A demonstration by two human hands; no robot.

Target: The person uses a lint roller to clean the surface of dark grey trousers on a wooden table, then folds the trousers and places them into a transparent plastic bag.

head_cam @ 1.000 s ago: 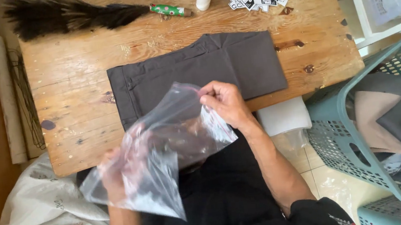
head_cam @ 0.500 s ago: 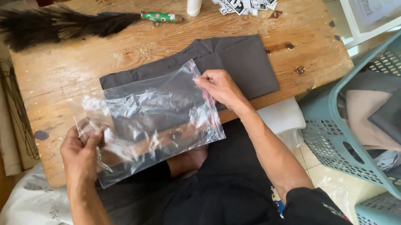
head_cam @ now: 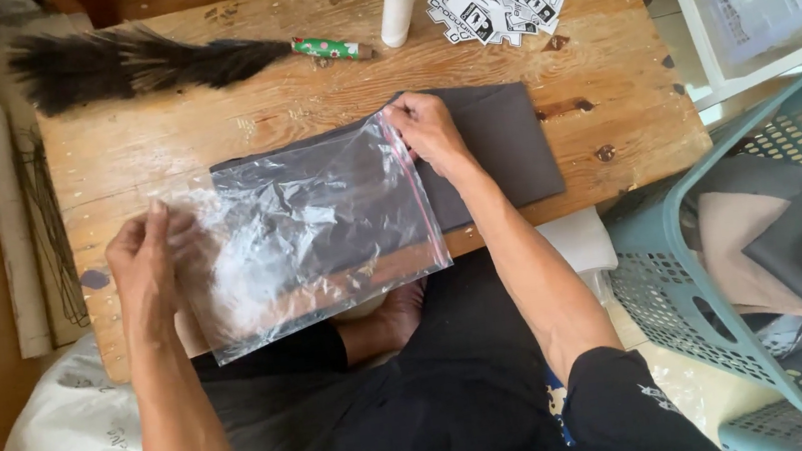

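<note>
Holding a clear bag (head_cam: 316,230) flat over the table (head_cam: 324,83), the left hand (head_cam: 145,260) pinches its left edge, the right hand (head_cam: 426,132) its zip corner above grey cloth (head_cam: 502,138). Earlier it hung crumpled nearer the lap.

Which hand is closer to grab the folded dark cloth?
The right hand. It already rests on the folded dark cloth at the clear plastic bag opening. The left hand holds the far end.

Two hands spreading a clear plastic bag (head_cam: 316,230) over a wooden tabletop (head_cam: 209,126).
Left hand (head_cam: 146,265) grips the bag's closed end; right hand (head_cam: 426,132) pinches its red-striped mouth above a folded dark garment (head_cam: 502,143).
</note>
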